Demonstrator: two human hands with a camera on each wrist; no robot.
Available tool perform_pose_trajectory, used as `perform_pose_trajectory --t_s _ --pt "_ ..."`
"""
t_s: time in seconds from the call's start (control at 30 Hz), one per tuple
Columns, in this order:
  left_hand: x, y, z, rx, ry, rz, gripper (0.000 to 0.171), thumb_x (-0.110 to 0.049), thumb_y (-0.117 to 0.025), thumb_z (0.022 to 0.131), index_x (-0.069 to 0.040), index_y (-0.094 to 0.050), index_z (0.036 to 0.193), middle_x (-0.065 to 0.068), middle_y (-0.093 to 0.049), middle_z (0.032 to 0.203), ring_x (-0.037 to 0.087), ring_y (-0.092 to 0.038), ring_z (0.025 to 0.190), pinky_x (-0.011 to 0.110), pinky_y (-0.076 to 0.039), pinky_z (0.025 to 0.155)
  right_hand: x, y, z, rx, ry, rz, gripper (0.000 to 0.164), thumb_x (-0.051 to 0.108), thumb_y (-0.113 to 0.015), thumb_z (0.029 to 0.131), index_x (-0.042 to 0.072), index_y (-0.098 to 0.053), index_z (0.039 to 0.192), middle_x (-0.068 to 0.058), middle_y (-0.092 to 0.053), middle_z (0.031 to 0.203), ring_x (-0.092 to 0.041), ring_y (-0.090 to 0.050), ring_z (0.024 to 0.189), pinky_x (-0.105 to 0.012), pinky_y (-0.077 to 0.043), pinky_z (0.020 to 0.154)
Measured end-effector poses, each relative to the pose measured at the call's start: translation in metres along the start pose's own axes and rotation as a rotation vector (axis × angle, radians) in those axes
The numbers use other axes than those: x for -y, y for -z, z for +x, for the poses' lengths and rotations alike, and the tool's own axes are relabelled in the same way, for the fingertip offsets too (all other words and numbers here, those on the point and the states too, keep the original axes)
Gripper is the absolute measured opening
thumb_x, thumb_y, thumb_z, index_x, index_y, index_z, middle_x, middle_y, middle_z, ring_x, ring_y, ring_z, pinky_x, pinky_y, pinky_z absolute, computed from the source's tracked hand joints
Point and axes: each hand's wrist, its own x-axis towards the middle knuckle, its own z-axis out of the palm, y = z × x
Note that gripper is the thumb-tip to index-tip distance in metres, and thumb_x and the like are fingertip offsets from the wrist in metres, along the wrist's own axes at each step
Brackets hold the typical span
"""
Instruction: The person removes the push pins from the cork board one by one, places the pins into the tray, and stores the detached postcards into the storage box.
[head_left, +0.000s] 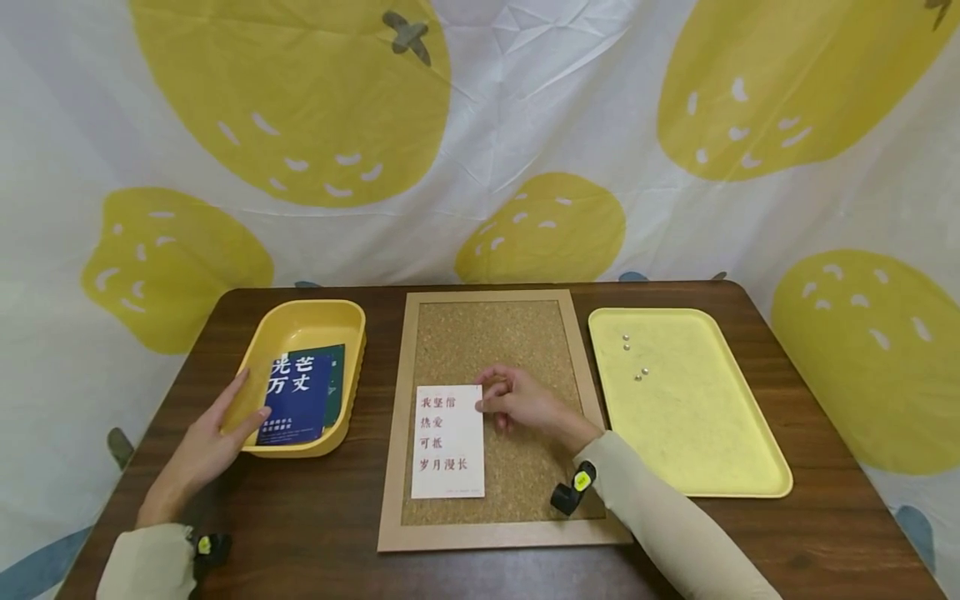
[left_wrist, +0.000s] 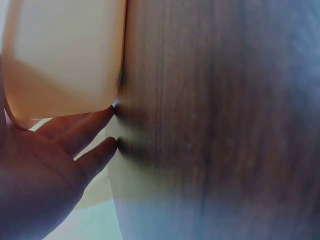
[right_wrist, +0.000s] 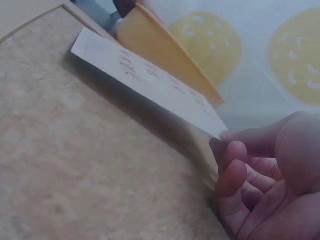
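Observation:
A white postcard (head_left: 448, 446) with red characters is over the lower left part of a wood-framed corkboard (head_left: 491, 337). My right hand (head_left: 525, 402) pinches its upper right corner between thumb and fingers. In the right wrist view the postcard (right_wrist: 145, 80) is tilted, with a shadow on the cork below it. At the left, my left hand (head_left: 206, 446) holds the near left corner of a yellow plastic basin (head_left: 352, 417), thumb over the rim and fingers outside. The left wrist view shows the fingertips (left_wrist: 111, 142) down at the tabletop. A blue postcard (head_left: 300, 400) overlaps a green one (head_left: 335, 379) in the basin.
A pale yellow tray (head_left: 697, 425) lies right of the corkboard, with several small silvery pins (head_left: 638, 377) on it. Everything stands on a dark wooden table (head_left: 300, 517). A lemon-patterned cloth (head_left: 510, 100) hangs behind the table's far edge.

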Motion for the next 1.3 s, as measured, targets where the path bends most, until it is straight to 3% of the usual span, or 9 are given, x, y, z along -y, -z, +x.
perform_pose_trajectory --t_s 0.3,0.6,1.03,1.3 --pt "0.002 0.001 0.001 0.013 -0.003 0.0 0.091 -0.065 -0.045 0.096 -0.028 0.01 0.158 0.03 0.001 0.162 0.06 -0.01 0.142 0.077 -0.016 0.107 0.025 0.003 0.009 -0.046 0.042 -0.025 0.032 0.006 -0.067 0.092 0.005 -0.056 0.122 -0.023 -0.068 0.087 -0.012 -0.051 0.051 -0.025 -0.041 0.048" --pt "0.002 0.002 0.001 0.014 -0.035 0.0 0.091 -0.065 -0.045 0.096 -0.027 0.01 0.159 0.03 -0.001 0.161 0.06 -0.011 0.142 0.077 -0.016 0.107 0.06 -0.002 0.027 -0.054 0.063 -0.014 0.032 0.009 -0.067 0.093 0.007 -0.058 0.124 -0.006 -0.072 0.084 -0.012 -0.05 0.054 -0.027 -0.041 0.051" --pt "0.0 0.001 -0.001 0.009 -0.058 0.002 0.09 -0.063 -0.046 0.096 -0.028 0.008 0.159 0.031 -0.005 0.161 0.061 -0.013 0.141 0.078 -0.017 0.106 0.093 -0.042 0.062 -0.06 0.077 0.039 0.03 0.008 -0.069 0.092 0.008 -0.059 0.12 0.0 -0.068 0.075 -0.01 -0.046 0.051 -0.026 -0.038 0.05" --pt "-0.002 0.0 0.0 0.001 -0.037 0.011 0.089 -0.063 -0.046 0.096 -0.028 0.006 0.159 0.031 -0.006 0.161 0.061 -0.014 0.141 0.078 -0.017 0.106 0.106 -0.07 0.084 -0.084 0.092 0.049 0.029 0.004 -0.068 0.091 0.006 -0.059 0.119 -0.001 -0.065 0.071 -0.014 -0.045 0.05 -0.028 -0.037 0.05"
